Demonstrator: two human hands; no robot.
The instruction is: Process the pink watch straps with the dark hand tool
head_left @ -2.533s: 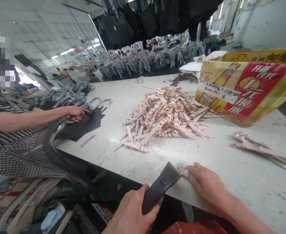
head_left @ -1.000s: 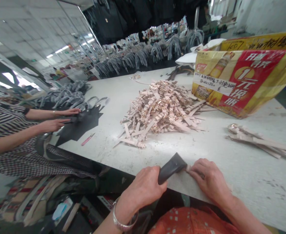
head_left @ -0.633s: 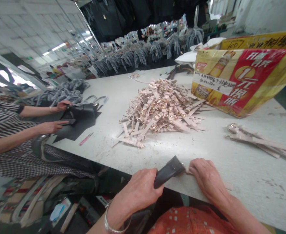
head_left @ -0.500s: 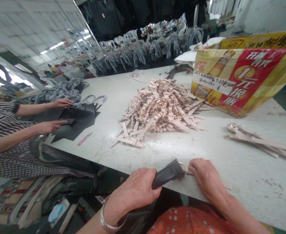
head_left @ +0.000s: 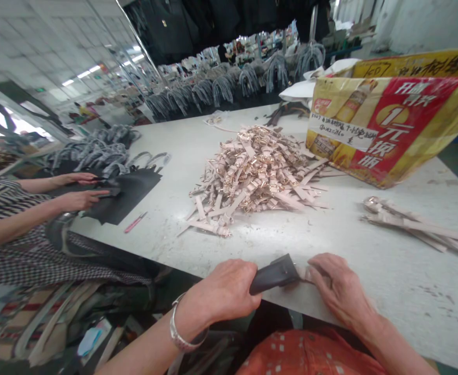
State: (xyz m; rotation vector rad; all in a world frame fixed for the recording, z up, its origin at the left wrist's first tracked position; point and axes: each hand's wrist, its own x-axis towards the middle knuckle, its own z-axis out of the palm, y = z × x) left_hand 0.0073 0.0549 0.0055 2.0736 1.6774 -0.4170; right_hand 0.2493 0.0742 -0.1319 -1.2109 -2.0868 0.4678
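My left hand (head_left: pixel 234 284) is closed around a black oblong piece (head_left: pixel 274 274) with a broad, flat-sided end; I cannot make out its exact kind. Its wide end points right, above the near edge of the table. From that end a short pale strip leads to my right hand (head_left: pixel 336 284), whose thumb and fingers pinch a beige strap (head_left: pixel 304 273). Most of that strap is hidden under the fingers. Ahead of both hands lies a heap of beige straps (head_left: pixel 252 172) with gold-coloured metal fittings.
A yellow and red cardboard box (head_left: pixel 385 130) stands at the back right. Several loose straps (head_left: pixel 420 224) lie right of my hands. To the left, a co-worker's hands (head_left: pixel 80 198) hold a dark tool over black material (head_left: pixel 135 192), near a pink-handled small tool (head_left: pixel 134 223).
Both my hands have shifted slightly right, the black piece with them, and its wide end sits more level. The co-worker's hands have moved closer together, and the black material lies flatter.
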